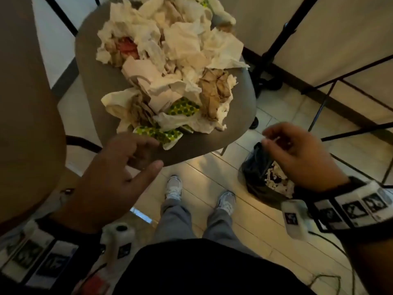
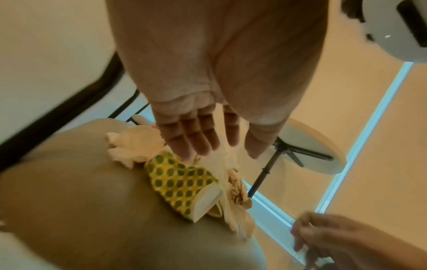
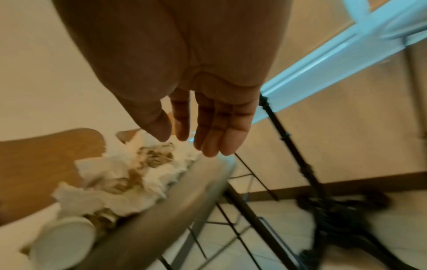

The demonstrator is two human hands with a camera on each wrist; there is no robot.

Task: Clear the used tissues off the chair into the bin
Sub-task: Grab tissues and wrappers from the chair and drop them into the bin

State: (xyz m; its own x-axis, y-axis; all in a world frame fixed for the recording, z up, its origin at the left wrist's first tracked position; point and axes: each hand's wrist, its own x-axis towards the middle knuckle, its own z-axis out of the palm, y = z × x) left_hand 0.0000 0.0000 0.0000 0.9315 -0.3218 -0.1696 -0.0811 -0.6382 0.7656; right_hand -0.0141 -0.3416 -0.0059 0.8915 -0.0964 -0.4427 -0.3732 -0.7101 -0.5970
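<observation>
The grey-brown rounded chair seat [image 1: 93, 86] is buried under a big heap of crumpled white and brown used tissues [image 1: 182, 45], with a couple of yellow wrappers with green dots [image 1: 158, 135] mixed in at the chair's front edge. Only a bare strip of seat is left along the chair's left side and front rim; on the chair's right side the pile runs out nearly to the edge.

The left hand [image 1: 114, 173] is seen at the chair's front edge, fingers spread and relaxed, nothing gripped; in the left wrist view its fingertips [image 2: 189, 149] are right at the dotted wrapper [image 2: 180, 184], though actual contact can't be made out through the blur. The right hand [image 1: 297, 154] is held off the chair's front right corner, above the small bin lined with a black bag [image 1: 257, 175], fingers loose and nothing visibly held in them. The two hands are well apart.

The bin sits on the tiled floor [image 1: 212, 167] just right of the chair's front corner, tissue scraps visible inside, its far side covered by the right hand. Open floor lies between chair front and the person's white sneakers [image 1: 174, 188]. Black metal legs [image 1: 276, 45] of other furniture crowd the floor right of the chair. The chair's back end is cut off at the frame top.
</observation>
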